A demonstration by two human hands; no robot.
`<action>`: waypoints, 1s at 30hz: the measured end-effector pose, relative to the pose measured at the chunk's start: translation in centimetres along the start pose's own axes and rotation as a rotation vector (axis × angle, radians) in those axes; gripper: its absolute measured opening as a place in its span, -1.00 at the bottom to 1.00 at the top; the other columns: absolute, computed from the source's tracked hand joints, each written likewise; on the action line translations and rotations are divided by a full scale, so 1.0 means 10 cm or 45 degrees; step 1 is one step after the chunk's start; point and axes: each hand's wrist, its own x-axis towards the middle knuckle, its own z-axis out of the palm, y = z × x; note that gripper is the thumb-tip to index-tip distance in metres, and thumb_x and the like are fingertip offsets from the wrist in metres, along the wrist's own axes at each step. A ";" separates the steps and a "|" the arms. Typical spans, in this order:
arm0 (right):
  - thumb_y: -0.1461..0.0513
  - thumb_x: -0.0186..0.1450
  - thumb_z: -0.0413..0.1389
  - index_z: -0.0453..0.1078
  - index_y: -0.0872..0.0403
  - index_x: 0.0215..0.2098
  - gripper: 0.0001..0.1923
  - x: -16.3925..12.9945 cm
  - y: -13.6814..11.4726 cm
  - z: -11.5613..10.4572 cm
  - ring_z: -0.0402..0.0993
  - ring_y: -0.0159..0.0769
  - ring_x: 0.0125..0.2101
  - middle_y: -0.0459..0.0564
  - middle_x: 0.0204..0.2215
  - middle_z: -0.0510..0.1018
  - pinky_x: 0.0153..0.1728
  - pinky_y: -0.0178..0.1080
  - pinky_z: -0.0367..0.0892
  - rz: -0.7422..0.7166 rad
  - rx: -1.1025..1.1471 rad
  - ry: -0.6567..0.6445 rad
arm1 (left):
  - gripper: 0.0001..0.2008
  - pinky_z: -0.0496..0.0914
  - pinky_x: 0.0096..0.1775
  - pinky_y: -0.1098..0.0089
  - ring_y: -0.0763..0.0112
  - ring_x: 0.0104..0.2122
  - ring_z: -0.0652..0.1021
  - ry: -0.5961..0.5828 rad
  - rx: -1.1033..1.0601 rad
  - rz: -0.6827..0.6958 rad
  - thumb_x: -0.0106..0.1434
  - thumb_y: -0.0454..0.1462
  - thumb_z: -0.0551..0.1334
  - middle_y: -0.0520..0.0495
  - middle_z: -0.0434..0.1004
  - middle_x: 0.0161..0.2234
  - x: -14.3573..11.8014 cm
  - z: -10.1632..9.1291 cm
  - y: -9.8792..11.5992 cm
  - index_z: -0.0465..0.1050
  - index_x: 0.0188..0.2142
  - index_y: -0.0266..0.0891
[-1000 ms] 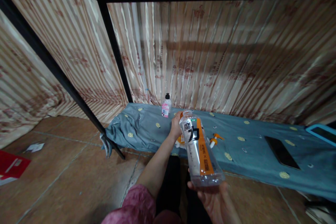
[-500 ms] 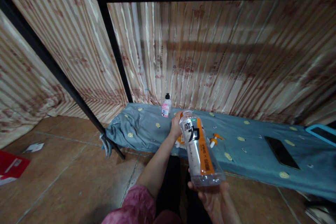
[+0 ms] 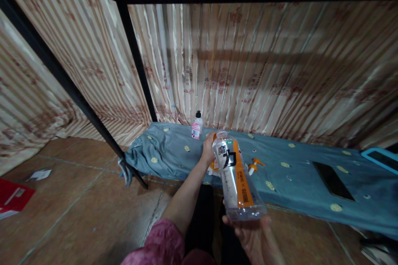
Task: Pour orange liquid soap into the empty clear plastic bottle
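My right hand [image 3: 253, 236] holds a clear plastic bottle [image 3: 236, 178] with an orange and white label from below, tilted away from me with its open neck pointing forward. My left hand [image 3: 207, 145] reaches ahead to the blue sheet [image 3: 298, 174] and is closed on something orange and white just behind the bottle's neck; the bottle hides most of it. A small orange and white spray nozzle [image 3: 254, 165] lies on the sheet right of the bottle. A little pink-labelled bottle [image 3: 196, 125] with a black cap stands upright at the back of the sheet.
A black phone [image 3: 331, 180] lies on the sheet to the right, a teal-edged tablet [image 3: 381, 157] beyond it. A black metal post [image 3: 137, 62] stands at the sheet's left corner, striped curtains behind. Red paper [image 3: 14, 196] lies on the brown tile floor at left.
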 end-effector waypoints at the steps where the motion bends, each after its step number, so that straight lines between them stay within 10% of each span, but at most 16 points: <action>1: -0.09 0.00 0.33 0.60 -0.02 -0.25 -0.56 0.00 0.00 0.00 0.67 -0.07 -0.33 0.09 -0.25 0.72 -0.48 -0.41 0.53 -0.003 -0.003 0.002 | -0.86 0.42 -0.13 0.30 0.29 -0.24 0.55 0.001 -0.011 -0.008 0.19 -0.29 0.20 -0.09 0.56 -0.29 0.00 0.00 0.00 0.45 -0.24 -0.26; 30: -0.11 0.00 0.32 0.61 -0.02 -0.27 -0.56 0.00 0.00 0.01 0.67 -0.08 -0.32 0.06 -0.24 0.71 -0.49 -0.43 0.53 -0.005 -0.037 -0.001 | -0.84 0.41 -0.15 0.30 0.29 -0.25 0.53 0.009 -0.020 0.035 0.16 -0.31 0.21 -0.08 0.55 -0.29 0.01 0.01 -0.05 0.46 -0.23 -0.26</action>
